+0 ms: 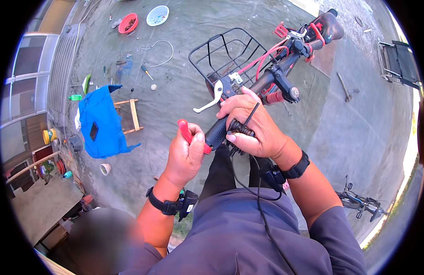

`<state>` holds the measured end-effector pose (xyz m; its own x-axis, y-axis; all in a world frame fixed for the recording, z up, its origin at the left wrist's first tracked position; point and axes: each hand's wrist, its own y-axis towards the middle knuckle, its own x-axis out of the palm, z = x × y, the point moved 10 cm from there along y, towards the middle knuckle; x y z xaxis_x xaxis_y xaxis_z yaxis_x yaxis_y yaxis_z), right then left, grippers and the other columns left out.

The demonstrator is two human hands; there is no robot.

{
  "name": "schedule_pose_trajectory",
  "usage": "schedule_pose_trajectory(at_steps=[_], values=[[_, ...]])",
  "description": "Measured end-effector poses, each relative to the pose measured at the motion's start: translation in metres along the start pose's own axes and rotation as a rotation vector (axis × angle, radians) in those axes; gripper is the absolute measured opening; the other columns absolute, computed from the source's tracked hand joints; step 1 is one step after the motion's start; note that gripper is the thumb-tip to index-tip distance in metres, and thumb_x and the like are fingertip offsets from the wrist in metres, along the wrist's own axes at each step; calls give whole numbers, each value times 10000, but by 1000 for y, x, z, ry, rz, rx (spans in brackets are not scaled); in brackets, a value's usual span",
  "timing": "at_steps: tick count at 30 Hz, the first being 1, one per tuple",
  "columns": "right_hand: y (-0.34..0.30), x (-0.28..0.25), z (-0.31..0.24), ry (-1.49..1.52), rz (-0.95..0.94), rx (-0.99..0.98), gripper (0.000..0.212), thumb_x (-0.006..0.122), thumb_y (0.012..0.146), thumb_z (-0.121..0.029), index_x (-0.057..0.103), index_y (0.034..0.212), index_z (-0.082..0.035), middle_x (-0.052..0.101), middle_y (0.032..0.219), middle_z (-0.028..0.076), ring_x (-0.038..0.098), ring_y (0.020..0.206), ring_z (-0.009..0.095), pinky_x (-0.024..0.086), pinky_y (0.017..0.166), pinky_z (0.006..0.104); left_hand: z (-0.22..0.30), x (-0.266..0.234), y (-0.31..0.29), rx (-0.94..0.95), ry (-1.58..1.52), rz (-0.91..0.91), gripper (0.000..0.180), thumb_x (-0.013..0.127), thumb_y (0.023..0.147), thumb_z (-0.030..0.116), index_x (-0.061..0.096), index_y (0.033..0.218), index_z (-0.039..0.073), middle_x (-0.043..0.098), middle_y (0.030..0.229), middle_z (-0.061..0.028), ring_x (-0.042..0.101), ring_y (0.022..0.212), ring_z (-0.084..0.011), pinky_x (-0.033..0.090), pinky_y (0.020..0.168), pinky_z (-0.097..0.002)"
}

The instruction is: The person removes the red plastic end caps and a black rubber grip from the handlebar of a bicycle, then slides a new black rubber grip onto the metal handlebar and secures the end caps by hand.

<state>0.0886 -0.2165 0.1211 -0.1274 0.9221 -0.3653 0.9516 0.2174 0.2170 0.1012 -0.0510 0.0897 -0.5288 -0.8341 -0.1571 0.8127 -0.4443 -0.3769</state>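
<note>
Apparently, work at the black textured handlebar grip (216, 133) is unfinished: beside it, the left hand (183, 156) is wrapped around a red-handled tool (185, 130), and the right hand (261, 126) curls closed on a black coiled bundle (242, 129) whose thin end juts up loose.

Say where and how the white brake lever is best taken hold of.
Pinch the white brake lever near its slim free end, probably best from the left: the curved blade sweeps out that way, leaving its tip exposed, while the right hand crowds its opposite side.
</note>
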Motion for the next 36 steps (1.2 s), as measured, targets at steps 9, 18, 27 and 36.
schedule_pose_trajectory(at_steps=[9, 18, 27, 36], values=[[0, -1, 2, 2, 39, -26, 194, 653, 757, -296, 587, 836, -132, 644, 1139, 38, 571, 1190, 281, 178, 1164, 596, 30, 0, -1, 222, 382, -9, 209, 514, 1015, 206, 495, 1029, -2, 570, 783, -47, 569, 671, -110, 469, 615, -278], [2, -2, 0, -8, 50, -23, 185, 656, 727, -271, 585, 830, -135, 655, 1131, 36, 580, 1174, 271, 206, 1154, 582, 15, -5, 4, 51, 176, -35, 235, 454, 1044, 272, 494, 1081, 44, 579, 749, -54, 516, 594, -73, 406, 535, -226], [1, -2, 2, -16, 60, -30, 218, 659, 714, -285, 577, 847, -132, 660, 1116, 39, 589, 1156, 273, 209, 1156, 570, -23, 9, -4, -426, -430, 11, 293, 395, 1048, 338, 511, 1041, 69, 587, 671, -94, 416, 427, -87, 343, 421, -231], [-2, 0, 1, -7, 82, -38, 236, 660, 725, -320, 567, 827, -129, 658, 1103, 44, 594, 1135, 281, 202, 1153, 581, -29, 13, -11, -488, -488, -13, 316, 435, 1047, 381, 482, 1074, 70, 627, 706, -115, 522, 456, -113, 414, 445, -227]])
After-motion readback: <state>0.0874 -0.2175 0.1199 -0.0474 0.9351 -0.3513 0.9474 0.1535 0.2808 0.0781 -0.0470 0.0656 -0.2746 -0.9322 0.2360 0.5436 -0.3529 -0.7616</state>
